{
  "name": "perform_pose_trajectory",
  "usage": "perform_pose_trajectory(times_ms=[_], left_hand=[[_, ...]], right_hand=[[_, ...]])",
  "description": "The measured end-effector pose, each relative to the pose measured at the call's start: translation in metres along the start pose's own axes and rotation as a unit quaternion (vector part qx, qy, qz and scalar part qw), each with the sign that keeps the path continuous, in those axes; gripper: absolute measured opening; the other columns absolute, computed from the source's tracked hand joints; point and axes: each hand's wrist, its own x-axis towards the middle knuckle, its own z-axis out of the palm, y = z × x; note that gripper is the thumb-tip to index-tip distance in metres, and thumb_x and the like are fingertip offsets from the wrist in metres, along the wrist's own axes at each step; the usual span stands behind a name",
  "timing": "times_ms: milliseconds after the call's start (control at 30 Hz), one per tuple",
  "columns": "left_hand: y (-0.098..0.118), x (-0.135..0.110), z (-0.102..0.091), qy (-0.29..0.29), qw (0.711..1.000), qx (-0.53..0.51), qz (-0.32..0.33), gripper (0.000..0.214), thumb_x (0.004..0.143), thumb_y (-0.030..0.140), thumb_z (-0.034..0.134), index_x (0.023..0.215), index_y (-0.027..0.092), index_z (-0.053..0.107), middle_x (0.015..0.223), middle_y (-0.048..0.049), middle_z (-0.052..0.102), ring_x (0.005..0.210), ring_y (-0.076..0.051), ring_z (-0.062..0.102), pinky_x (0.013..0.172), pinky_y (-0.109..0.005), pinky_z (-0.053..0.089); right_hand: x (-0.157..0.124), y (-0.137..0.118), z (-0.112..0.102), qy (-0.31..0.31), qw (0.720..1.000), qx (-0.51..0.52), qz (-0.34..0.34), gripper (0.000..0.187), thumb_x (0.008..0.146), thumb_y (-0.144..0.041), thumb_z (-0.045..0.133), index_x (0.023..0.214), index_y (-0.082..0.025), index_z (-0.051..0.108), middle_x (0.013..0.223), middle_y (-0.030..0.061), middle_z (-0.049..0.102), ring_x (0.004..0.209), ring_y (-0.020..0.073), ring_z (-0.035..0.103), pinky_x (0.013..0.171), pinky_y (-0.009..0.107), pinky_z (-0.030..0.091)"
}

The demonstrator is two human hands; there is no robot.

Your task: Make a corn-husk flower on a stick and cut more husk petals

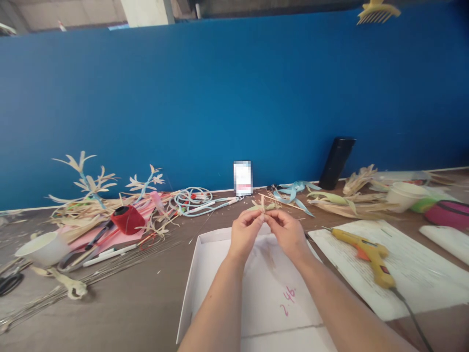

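Both hands meet over a shallow white cardboard box (216, 274). The fingers of my left hand (246, 232) are closed in a pinch on a small pale dried-husk piece (263, 203), whose thin tips stick up above the fingertips. My right hand (288, 233) pinches the same piece from the other side, its fingertips touching those of the left. The lower part of the piece is hidden between the fingers. Pink handwriting (287, 300) marks the box floor under my forearms.
A yellow glue gun (370, 254) lies on a paper sheet (414, 274) to the right. Husk flowers (91, 183), a red thread spool (127, 220), a white cup (46, 248), wires (106, 275) and scissors (10, 282) lie left. A blue panel (220, 107) stands behind.
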Motion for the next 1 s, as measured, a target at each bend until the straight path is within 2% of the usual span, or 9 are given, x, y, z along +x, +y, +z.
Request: perform_pose_trajectory(times_ms=[200,500,800,1000], left_hand=[[-0.0048,0.0024,-0.0019,-0.002,1.000,0.020,-0.012,0.031,0.068,0.040,0.067,0.088,0.018,0.071,0.082,-0.0057,0.064,0.066,-0.012,0.054,0.060,-0.025,0.044],[-0.0044,0.0020,-0.0011,0.006,0.998,0.054,0.009,0.025,0.070,0.040,0.064,0.080,0.018,0.072,0.082,-0.0053,0.065,0.067,-0.012,0.054,0.061,-0.024,0.043],[-0.0036,0.0020,-0.0020,-0.005,0.998,0.058,0.019,0.023,0.071,0.038,0.063,0.080,0.019,0.073,0.081,-0.0051,0.064,0.068,-0.012,0.054,0.064,-0.025,0.043],[-0.0054,0.0031,-0.0024,-0.003,0.999,0.051,0.008,0.024,0.068,0.038,0.066,0.081,0.019,0.073,0.081,-0.0046,0.064,0.065,-0.012,0.053,0.061,-0.025,0.043]], right_hand=[[-0.0007,-0.0004,0.0012,-0.010,1.000,-0.003,-0.003,0.028,0.078,-0.042,0.055,0.085,-0.018,0.067,0.074,0.0036,0.066,0.064,0.0162,0.056,0.061,0.028,0.043],[0.0012,0.0052,0.0019,-0.020,1.000,-0.006,-0.006,0.026,0.078,-0.040,0.053,0.085,-0.018,0.067,0.078,0.0041,0.068,0.070,0.0182,0.058,0.067,0.030,0.043],[0.0028,0.0074,0.0006,-0.033,0.999,0.002,0.015,0.028,0.078,-0.042,0.055,0.085,-0.018,0.068,0.082,0.0035,0.069,0.074,0.0181,0.058,0.072,0.030,0.042],[0.0024,0.0057,-0.0002,-0.030,0.999,-0.003,0.034,0.033,0.075,-0.047,0.057,0.085,-0.019,0.069,0.075,0.0022,0.067,0.064,0.0160,0.055,0.062,0.027,0.041]])
